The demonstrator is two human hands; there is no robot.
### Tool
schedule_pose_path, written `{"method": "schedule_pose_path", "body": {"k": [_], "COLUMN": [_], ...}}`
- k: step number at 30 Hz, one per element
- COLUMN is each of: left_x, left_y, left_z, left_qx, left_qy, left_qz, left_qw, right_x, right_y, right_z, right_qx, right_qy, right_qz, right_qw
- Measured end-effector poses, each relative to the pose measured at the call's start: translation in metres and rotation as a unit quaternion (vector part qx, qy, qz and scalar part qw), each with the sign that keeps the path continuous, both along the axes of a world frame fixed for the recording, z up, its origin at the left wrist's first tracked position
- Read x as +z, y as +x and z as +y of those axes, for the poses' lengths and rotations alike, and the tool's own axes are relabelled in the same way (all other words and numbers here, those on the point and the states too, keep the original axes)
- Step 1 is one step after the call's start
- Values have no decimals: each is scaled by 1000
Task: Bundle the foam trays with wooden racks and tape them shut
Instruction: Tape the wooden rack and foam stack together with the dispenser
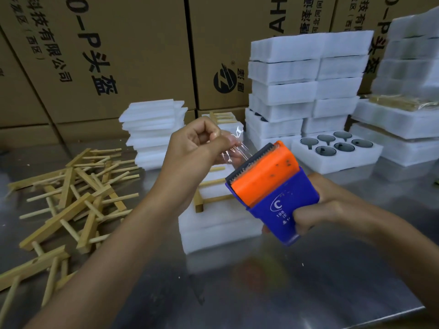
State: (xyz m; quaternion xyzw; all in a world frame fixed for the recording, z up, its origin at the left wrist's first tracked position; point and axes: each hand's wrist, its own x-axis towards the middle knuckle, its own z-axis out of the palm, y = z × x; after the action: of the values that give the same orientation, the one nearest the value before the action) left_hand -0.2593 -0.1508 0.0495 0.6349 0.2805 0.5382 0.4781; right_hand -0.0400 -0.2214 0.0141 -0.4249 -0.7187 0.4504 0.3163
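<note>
The left hand [190,148] has its fingers [215,135] curled tight, pinching the free end of clear tape [234,148] drawn from the tape dispenser [270,188]. The right hand [332,207] grips the dispenser's blue body, fingers wrapped round it. Beneath both, near the middle of the steel worktop [297,281], lies a foam tray bundle [213,224] with a wooden rack [211,198] on top, largely hidden by the hands. Loose wooden racks [71,198] heap at the worktop's left edge.

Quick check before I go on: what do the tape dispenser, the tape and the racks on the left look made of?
Tape dispenser: hard moulded plastic, glossy blue and orange, with a toothed edge.
Tape: thin clear film, shiny and crinkled, pinched by the left hand.
Racks: pale bare wood, matte, flat bars with round dowels.
</note>
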Motion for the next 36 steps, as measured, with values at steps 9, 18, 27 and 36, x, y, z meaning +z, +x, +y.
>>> {"method": "schedule_pose_path", "body": {"k": [9, 18, 27, 36], "left_x": [11, -35, -49, -62], "left_y": [47, 84, 82, 75], "left_z": [30, 45, 48, 62], "left_qx": [2, 10, 18, 124], "left_qy": [-70, -235, -252, -185], "left_qz": [-2, -8, 5, 92], "left_qw": [998, 972, 968, 970], "right_x": [-1, -27, -26, -36], "right_y": [35, 90, 83, 80], "right_z": [16, 46, 66, 72], "right_qx": [26, -159, -206, -251], "right_qy": [-71, -141, 29, 99], "right_qz": [199, 165, -122, -271], "right_qw": [977, 963, 970, 924]}}
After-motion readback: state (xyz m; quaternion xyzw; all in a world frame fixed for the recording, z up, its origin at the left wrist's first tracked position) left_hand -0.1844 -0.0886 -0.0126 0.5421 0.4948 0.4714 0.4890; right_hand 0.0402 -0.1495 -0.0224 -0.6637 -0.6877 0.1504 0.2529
